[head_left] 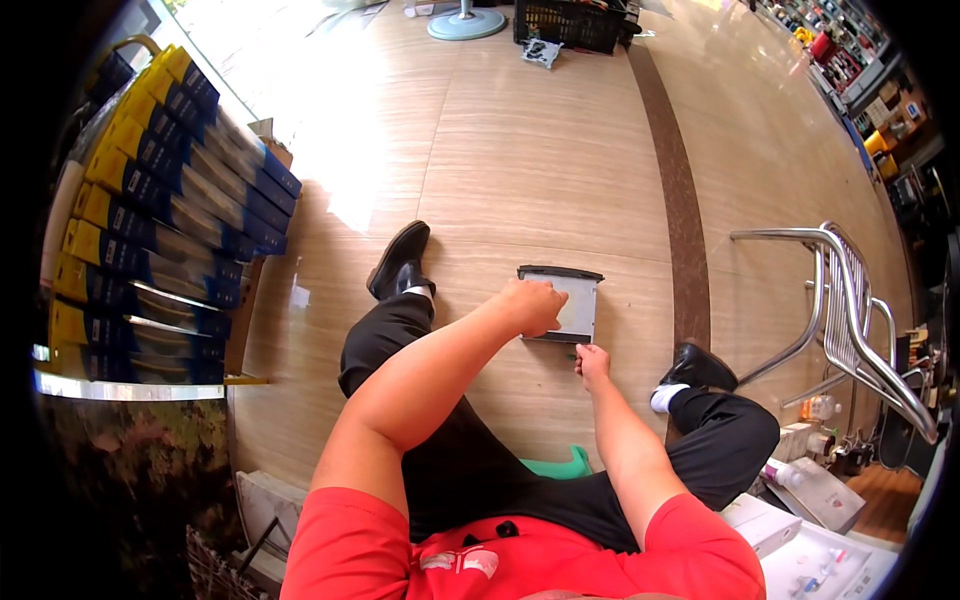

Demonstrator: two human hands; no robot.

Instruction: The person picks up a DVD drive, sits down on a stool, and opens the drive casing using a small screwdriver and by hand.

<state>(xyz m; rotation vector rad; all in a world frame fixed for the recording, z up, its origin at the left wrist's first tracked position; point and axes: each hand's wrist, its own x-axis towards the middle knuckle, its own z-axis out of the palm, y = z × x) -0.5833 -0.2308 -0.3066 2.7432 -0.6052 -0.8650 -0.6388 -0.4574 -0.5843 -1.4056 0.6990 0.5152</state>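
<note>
"What's nearest?"
"A shallow white box [872, 572] at lower right, small clear and coloured pieces in it."
"And the hands?"
"The left hand [533, 307] is curled over a flat metal-cased unit [578, 312] on the glossy floor [540, 170], between the black shoes [400, 264]; I can't tell whether it grips. The right hand [592, 364], fingers bunched, is just beside the near edge; holding what, I can't tell."
"Farther off?"
"Yellow-and-blue boxes [130, 185] at left, print too small to read; then a black lattice crate [570, 32], contents unclear."
</note>
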